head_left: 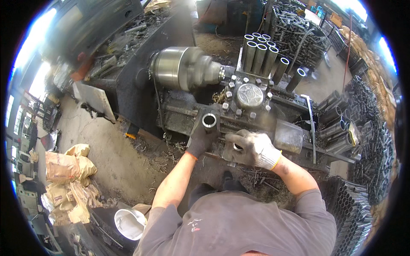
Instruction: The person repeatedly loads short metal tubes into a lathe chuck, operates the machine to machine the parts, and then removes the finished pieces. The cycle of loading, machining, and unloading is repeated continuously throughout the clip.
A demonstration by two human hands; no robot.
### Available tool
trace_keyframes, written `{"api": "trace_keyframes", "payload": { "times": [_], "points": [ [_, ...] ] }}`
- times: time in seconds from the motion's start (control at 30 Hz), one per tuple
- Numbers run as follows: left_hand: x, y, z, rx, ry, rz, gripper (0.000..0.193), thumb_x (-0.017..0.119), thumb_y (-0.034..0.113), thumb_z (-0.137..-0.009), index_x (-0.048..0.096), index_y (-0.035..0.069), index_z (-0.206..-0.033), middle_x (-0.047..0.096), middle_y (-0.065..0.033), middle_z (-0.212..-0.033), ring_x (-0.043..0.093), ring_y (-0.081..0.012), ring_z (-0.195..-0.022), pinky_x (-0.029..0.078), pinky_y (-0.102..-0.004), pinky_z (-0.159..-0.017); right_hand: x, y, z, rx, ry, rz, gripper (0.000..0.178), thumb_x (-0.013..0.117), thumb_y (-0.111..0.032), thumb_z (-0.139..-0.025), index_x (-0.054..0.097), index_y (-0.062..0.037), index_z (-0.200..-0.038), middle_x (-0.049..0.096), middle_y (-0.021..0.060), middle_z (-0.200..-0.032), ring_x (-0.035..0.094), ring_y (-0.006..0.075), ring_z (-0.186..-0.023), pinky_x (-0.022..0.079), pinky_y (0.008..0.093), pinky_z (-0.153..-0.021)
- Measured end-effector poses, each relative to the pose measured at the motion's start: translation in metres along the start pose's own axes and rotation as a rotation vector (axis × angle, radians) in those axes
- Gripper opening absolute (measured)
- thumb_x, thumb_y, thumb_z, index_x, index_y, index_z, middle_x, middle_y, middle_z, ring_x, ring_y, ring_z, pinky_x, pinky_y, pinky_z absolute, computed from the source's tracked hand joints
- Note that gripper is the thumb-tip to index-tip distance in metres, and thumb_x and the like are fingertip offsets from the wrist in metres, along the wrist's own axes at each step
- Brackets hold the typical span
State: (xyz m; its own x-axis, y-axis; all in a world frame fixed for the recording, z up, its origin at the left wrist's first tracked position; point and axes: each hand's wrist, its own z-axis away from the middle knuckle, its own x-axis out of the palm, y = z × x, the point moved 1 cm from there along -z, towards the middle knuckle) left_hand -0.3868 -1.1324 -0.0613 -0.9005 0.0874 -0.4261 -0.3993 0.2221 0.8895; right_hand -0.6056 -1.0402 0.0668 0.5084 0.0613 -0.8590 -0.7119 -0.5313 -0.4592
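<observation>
My left hand (201,138), in a dark glove, is closed around a steel tube (209,120) whose bright, round open end points up. It is in front of the lathe's carriage, below the chuck (176,68). My right hand (259,149), in a soiled white glove, has its fingers curled beside the front of the carriage. A small piece with a shiny round rim (237,147) shows at its fingertips; most of it is hidden. Behind both hands stands the tool post (250,95), a block ringed by square-headed bolts. The chuck's stepped front looks blurred.
Several upright steel tubes (259,58) stand behind the tool post. More tubes (337,123) lie stacked at the right, past a metal bar (311,128). Metal shavings (166,160) litter the floor. Paper sacks (70,168) and a white helmet (130,223) are at the left.
</observation>
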Motion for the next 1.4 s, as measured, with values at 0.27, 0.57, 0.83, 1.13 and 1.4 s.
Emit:
{"api": "trace_keyframes", "payload": {
  "times": [0.27, 0.57, 0.83, 1.13, 1.4],
  "points": [
    [-0.071, -0.069, 0.049, -0.178, 0.058, 0.327, 0.036, 0.076, 0.014, -0.093, 0.065, 0.003, -0.124, 0.071, -0.0115, -0.111, 0.068, -0.0231, -0.104, 0.055, -0.0392, -0.093, -0.059, -0.031, -0.029, 0.052, -0.072, -0.054, 0.054, 0.084, -0.014, -0.081, 0.07, -0.0023, -0.132, 0.074, 0.0205, -0.122, 0.077, 0.0348, -0.101, 0.064, 0.0412, -0.086],
    [-0.26, -0.252, 0.092, -0.492, 0.979, -0.121, 0.052, 0.053, 0.046, -0.111, 0.064, 0.0, -0.131, 0.072, -0.0187, -0.122, 0.071, -0.0347, -0.104, 0.055, -0.046, -0.09, -0.059, 0.029, -0.199, -0.138, -0.084, 0.488, 0.035, 0.078, -0.022, -0.078, 0.081, -0.0094, -0.11, 0.078, 0.0148, -0.102, 0.075, 0.0302, -0.102, 0.062, 0.0423, -0.086],
    [-0.285, -0.241, 0.083, -0.273, 0.792, -0.555, 0.049, 0.054, 0.045, -0.11, 0.066, 0.001, -0.129, 0.072, -0.0194, -0.115, 0.071, -0.0342, -0.096, 0.057, -0.0445, -0.085, 0.048, 0.139, -0.276, -0.073, -1.01, 0.629, 0.033, 0.08, -0.032, -0.079, 0.083, -0.0117, -0.105, 0.079, 0.0095, -0.095, 0.073, 0.0264, -0.078, 0.058, 0.0413, -0.075],
    [-0.252, -0.27, 0.1, -0.578, 0.608, 1.049, 0.028, 0.063, 0.037, -0.105, 0.068, 0.01, -0.1, 0.069, -0.0033, -0.091, 0.066, -0.0187, -0.077, 0.054, -0.0369, -0.066, -0.081, 0.104, -0.277, 0.648, 0.049, -0.283, 0.052, 0.074, -0.034, -0.092, 0.069, -0.0048, -0.135, 0.079, 0.016, -0.108, 0.078, 0.0225, -0.092, 0.063, 0.0374, -0.084],
    [-0.158, -0.162, 0.087, -0.654, 0.214, 0.449, 0.017, 0.067, 0.021, -0.101, 0.071, 0.005, -0.105, 0.07, -0.0047, -0.092, 0.067, -0.0143, -0.082, 0.055, -0.0306, -0.072, -0.071, 0.153, -0.255, 0.414, -0.067, 0.29, 0.035, 0.073, -0.033, -0.086, 0.081, -0.0083, -0.109, 0.079, 0.0189, -0.101, 0.076, 0.0355, -0.094, 0.058, 0.0438, -0.089]
  ]
}}
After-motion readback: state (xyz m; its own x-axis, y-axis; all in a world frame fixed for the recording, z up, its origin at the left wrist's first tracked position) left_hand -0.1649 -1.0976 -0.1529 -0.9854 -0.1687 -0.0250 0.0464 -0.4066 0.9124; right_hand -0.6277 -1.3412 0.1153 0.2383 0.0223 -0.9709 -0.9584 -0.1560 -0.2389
